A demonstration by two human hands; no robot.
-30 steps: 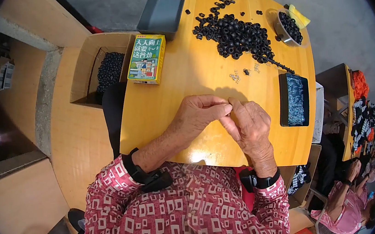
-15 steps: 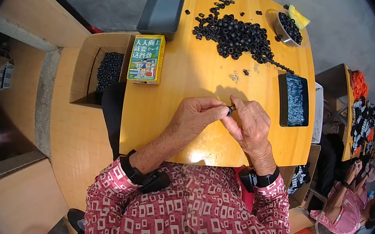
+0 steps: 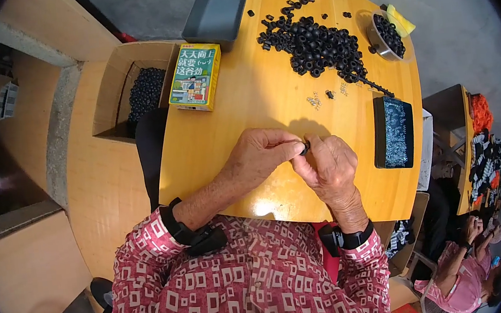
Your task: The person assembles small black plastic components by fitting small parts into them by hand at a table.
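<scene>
Over the near middle of the yellow table [image 3: 234, 118], my two hands meet at the fingertips. A small black round part [image 3: 306, 148] is pinched between them, mostly covered by the fingers. My left hand [image 3: 264, 155] grips it from the left with thumb and forefinger. From the right, my right hand [image 3: 330, 164] closes on the same part. Beyond the hands lie a few tiny silvery pieces [image 3: 314, 101] and a single black part [image 3: 330, 94]. Farther back spreads a heap of black round parts [image 3: 318, 47].
Right of my hands is a black tray of small shiny pieces [image 3: 395, 134]. Bowls of black parts [image 3: 386, 36] stand at the far edge. At the left are a yellow-green box [image 3: 195, 79], a grey bin [image 3: 215, 9] and a carton [image 3: 109, 98]. Another person [image 3: 461, 268] sits at far right.
My right hand has shifted slightly left and its fingers have curled closer over the black part. The left hand stays almost in place.
</scene>
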